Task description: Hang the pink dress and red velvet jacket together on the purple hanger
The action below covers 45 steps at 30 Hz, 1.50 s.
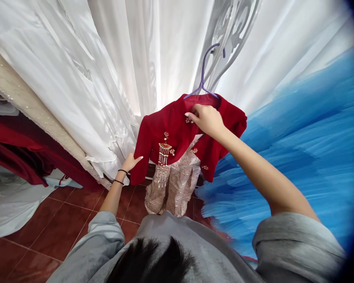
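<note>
Flanking red jacket [174, 122]: white garments [65, 74], blue fabric [301, 157].

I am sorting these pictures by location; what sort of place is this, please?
Probably a dress shop or dressing room: an ornamented red jacket hangs on a purple hanger, between white garments and blue gauzy fabric.

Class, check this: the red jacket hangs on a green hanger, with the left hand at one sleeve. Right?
The hanger is purple, not green, as the head view shows; the red jacket hangs on it, with the left hand at one sleeve.
</note>
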Each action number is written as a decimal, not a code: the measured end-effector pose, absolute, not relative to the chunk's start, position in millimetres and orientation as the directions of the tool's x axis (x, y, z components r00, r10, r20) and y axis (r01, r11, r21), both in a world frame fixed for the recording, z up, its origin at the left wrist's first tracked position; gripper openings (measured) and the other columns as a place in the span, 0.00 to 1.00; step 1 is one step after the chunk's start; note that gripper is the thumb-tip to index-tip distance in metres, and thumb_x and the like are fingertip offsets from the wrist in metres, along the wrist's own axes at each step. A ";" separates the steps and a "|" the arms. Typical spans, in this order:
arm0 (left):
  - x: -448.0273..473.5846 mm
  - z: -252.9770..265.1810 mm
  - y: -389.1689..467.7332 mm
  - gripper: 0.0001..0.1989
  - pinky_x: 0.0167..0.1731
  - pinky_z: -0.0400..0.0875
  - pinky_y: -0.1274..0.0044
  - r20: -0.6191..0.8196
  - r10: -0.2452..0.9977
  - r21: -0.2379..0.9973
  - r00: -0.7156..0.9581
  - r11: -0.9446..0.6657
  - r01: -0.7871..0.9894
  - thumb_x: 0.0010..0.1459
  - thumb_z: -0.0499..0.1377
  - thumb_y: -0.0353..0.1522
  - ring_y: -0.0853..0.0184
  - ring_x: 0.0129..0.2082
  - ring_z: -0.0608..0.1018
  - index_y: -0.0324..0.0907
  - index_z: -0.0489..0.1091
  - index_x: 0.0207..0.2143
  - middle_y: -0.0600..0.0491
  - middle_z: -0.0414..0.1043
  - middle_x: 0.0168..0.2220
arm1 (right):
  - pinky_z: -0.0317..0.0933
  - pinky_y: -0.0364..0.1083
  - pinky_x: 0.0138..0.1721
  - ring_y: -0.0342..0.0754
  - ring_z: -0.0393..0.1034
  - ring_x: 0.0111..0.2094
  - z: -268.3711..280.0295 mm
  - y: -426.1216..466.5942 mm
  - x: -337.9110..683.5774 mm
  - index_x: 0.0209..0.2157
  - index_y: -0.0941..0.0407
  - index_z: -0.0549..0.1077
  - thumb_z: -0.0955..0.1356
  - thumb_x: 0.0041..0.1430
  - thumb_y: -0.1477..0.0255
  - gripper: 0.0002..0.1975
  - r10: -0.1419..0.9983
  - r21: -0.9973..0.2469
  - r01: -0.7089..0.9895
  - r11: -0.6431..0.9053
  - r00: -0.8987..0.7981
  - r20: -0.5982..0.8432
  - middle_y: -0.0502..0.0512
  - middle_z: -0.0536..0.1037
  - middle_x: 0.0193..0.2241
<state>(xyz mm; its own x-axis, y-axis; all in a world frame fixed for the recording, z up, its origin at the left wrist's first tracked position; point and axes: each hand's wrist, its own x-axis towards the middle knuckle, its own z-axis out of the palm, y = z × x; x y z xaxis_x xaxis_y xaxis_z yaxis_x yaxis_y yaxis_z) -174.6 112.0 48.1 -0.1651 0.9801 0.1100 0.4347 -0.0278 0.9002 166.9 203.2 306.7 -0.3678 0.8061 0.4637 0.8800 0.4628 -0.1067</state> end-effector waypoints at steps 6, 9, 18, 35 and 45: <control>-133.8 119.4 121.1 0.25 0.59 0.67 0.60 0.702 0.663 0.583 -0.258 -0.328 0.744 0.58 0.60 0.37 0.56 0.56 0.72 0.39 0.65 0.57 0.39 0.69 0.56 | 0.61 0.50 0.36 0.56 0.72 0.33 296.5 166.3 235.2 0.38 0.59 0.72 0.60 0.68 0.59 0.19 0.739 -0.312 0.941 0.133 0.115 0.663 0.64 0.77 0.30; -79.0 188.4 139.8 0.10 0.59 0.65 0.59 0.879 0.469 0.203 0.085 -0.530 0.823 0.63 0.55 0.31 0.60 0.50 0.74 0.44 0.72 0.45 0.47 0.75 0.44 | 0.62 0.50 0.35 0.58 0.74 0.33 271.2 157.7 224.0 0.44 0.61 0.70 0.63 0.66 0.58 0.20 0.812 -0.274 0.962 0.015 0.148 0.564 0.65 0.77 0.30; 18.0 290.9 216.5 0.12 0.61 0.56 0.52 0.495 0.563 -0.262 0.662 -0.630 0.731 0.61 0.53 0.24 0.59 0.39 0.75 0.43 0.75 0.34 0.52 0.70 0.27 | 0.64 0.48 0.34 0.60 0.77 0.39 233.0 178.6 191.4 0.55 0.67 0.61 0.61 0.67 0.71 0.18 0.911 -0.184 0.978 -0.103 0.167 0.378 0.72 0.78 0.39; -11.2 283.6 221.9 0.13 0.56 0.66 0.66 0.574 0.550 0.004 0.607 -0.743 0.669 0.67 0.49 0.31 0.60 0.45 0.74 0.40 0.73 0.37 0.46 0.73 0.40 | 0.64 0.51 0.40 0.54 0.70 0.33 283.5 190.8 144.7 0.30 0.54 0.64 0.63 0.66 0.61 0.14 0.913 -0.736 0.614 0.285 0.059 0.403 0.56 0.73 0.29; 10.3 255.1 188.6 0.10 0.62 0.55 0.53 0.632 0.649 0.030 0.423 -0.566 0.824 0.58 0.60 0.34 0.49 0.58 0.66 0.40 0.76 0.41 0.41 0.68 0.56 | 0.61 0.56 0.54 0.58 0.67 0.54 259.1 167.8 195.5 0.56 0.57 0.67 0.57 0.69 0.62 0.21 0.738 -0.568 0.779 0.266 0.214 0.640 0.67 0.73 0.51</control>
<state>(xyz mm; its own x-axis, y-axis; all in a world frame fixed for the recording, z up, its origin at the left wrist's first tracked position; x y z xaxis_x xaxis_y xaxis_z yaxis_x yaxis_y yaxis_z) 10.3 188.6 255.1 0.4228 0.6490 0.6325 0.8237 -0.5663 0.0304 195.5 167.8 259.1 0.2140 0.7384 0.6395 0.7793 0.2657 -0.5676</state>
